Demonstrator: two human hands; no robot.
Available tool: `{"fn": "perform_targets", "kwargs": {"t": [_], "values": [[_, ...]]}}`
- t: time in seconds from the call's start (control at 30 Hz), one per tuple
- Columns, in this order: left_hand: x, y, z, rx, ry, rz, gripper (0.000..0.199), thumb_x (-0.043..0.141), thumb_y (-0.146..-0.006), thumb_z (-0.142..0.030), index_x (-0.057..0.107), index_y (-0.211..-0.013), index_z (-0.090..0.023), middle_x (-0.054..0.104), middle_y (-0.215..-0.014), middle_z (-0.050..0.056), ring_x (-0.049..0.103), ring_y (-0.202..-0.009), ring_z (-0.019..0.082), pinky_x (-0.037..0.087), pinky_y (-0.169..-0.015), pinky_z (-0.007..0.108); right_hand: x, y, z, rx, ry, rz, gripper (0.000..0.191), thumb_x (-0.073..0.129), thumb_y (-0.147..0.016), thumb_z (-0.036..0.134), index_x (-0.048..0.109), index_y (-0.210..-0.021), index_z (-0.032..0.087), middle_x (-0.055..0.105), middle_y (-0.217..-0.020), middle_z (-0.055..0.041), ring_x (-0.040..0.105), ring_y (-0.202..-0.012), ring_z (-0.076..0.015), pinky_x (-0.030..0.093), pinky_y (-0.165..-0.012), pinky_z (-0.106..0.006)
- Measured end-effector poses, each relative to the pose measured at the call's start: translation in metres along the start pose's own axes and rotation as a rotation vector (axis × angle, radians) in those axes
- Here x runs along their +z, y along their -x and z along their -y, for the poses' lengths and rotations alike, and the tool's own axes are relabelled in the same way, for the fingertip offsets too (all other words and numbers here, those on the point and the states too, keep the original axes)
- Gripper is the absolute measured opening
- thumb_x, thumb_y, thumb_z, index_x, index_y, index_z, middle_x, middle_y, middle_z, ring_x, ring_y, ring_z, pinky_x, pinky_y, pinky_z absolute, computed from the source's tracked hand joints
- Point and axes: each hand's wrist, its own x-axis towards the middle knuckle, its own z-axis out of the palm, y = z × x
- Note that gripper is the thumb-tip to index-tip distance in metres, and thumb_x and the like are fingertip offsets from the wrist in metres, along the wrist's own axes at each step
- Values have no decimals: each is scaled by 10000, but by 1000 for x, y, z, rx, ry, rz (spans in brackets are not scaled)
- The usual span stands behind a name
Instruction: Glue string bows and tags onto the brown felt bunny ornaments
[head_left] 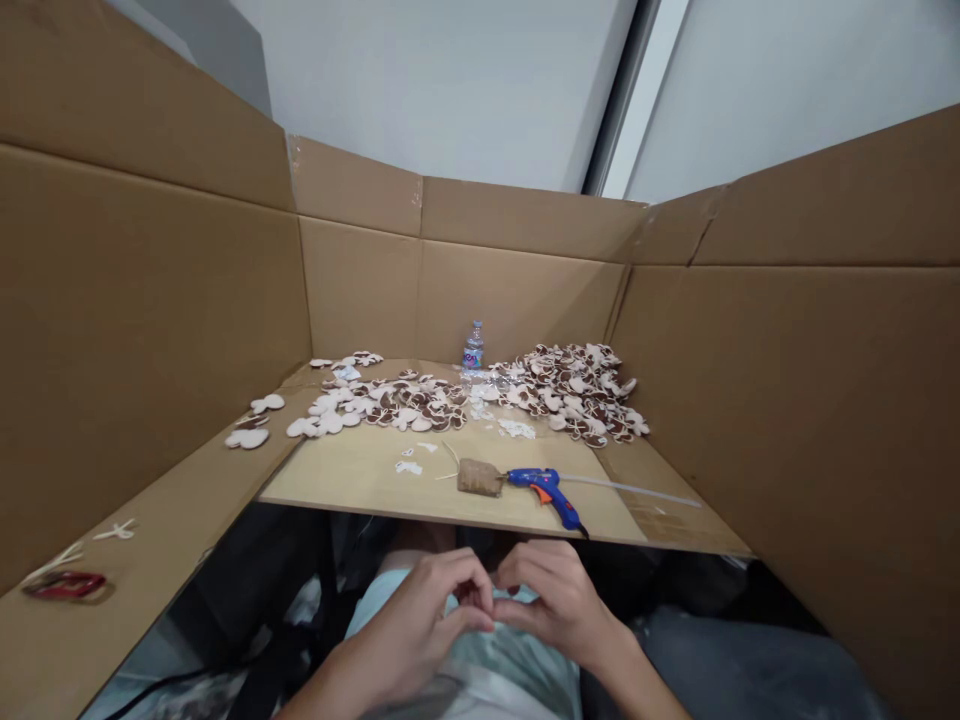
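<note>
The left hand and right hand were positioned above the lap, fingers pinched; whether they grasped anything could not be determined. The glue gun lay on the board, beside the brown block. Beyond it, brown-and-white pieces, many apparently assembled, lay heaped; white cutouts lay loose, apparently unattached.

Passing over bare light-coloured board left of the white paper scraps. Meeting the brown pad, blue hot glue gun and glue stick farther right, brown-and-white cutout heaps and plastic bottle behind, stopping at cardboard walls.
</note>
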Motion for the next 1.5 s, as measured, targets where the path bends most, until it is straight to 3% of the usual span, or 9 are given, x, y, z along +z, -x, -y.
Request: {"fn": "perform_targets", "kwargs": {"t": [0.57, 0.97, 1.17, 1.5], "values": [[2, -2, 5, -105, 279, 79, 77, 633, -696, -108, 618, -736, -172, 580, -730, -35, 495, -729, 134, 384, -692, 227, -4, -5, 6, -19, -29, 14, 334, 554, -895, 477, 600, -773, 169, 675, -672, -21, 609, -583, -114, 403, -560, -238], [7, 0, 0, 9, 103, -179, 39, 707, -745, -144, 726, -752, -176, 711, -749, 15, 628, -728, 153, 433, -672, 222, -5, -2, 3, 32, -7, -21, 243, 613, -886, 390, 615, -789, 167, 662, -663, -15, 596, -582, -113, 423, -561, -226], [6, 2, -1, 35, 18, -182, 36, 705, -771, -184, 729, -745, -180, 704, -752, 24, 627, -720, 154, 430, -658, 225, -6, -4, 6, 49, 4, -23, 241, 599, -898, 382, 627, -792, 168, 657, -645, -17, 593, -564, -113, 428, -542, -222], [8, 2, -2, -35, 98, -191, 34, 684, -753, -158, 667, -727, -172, 668, -741, 6, 581, -726, 149, 412, -672, 232, -6, -4, 6, 45, 4, -36, 225, 597, -901, 366, 627, -792, 170, 661, -650, -18, 604, -572, -121, 438, -552, -228]]}}
